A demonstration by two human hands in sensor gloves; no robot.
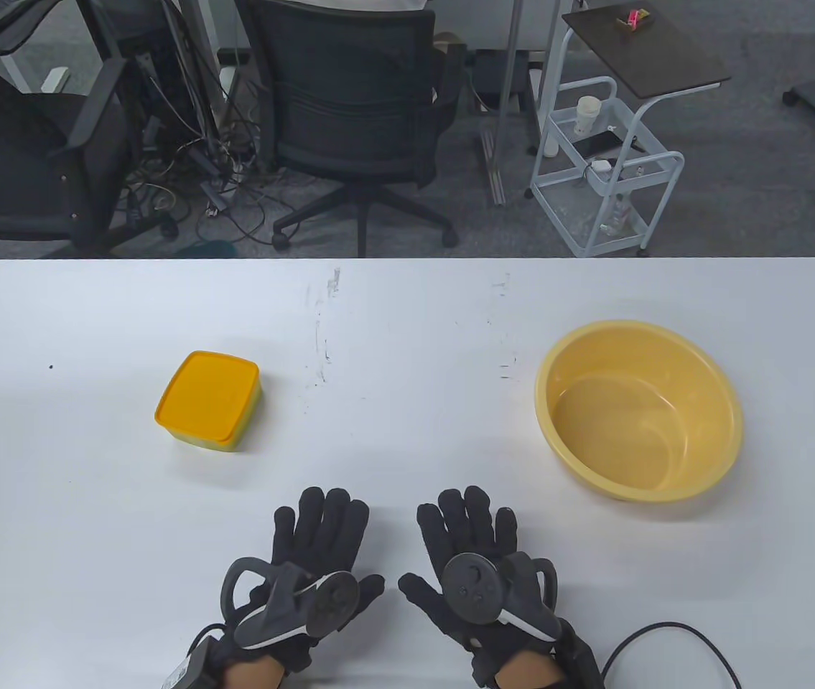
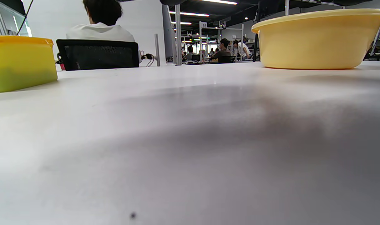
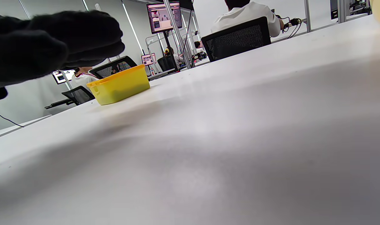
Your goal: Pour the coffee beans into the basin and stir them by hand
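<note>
A yellow box with an orange lid (image 1: 210, 399) sits on the white table (image 1: 407, 323) at left centre; the lid is on, so its contents are hidden. An empty pale yellow basin (image 1: 638, 409) stands at the right. Both gloved hands lie flat, palms down, near the front edge, fingers straight: my left hand (image 1: 321, 535) below and right of the box, my right hand (image 1: 468, 527) left of the basin. Neither holds anything. The left wrist view has the box (image 2: 19, 62) at left and the basin (image 2: 318, 40) at right. A dark gloved shape fills the upper left of the right wrist view, above the box (image 3: 121, 84).
A black cable (image 1: 673, 639) loops on the table at the right wrist. Behind the far table edge stand black office chairs (image 1: 357, 108), a white wire trolley (image 1: 604, 172) and tangled floor cables. People sit at desks in the background of the wrist views.
</note>
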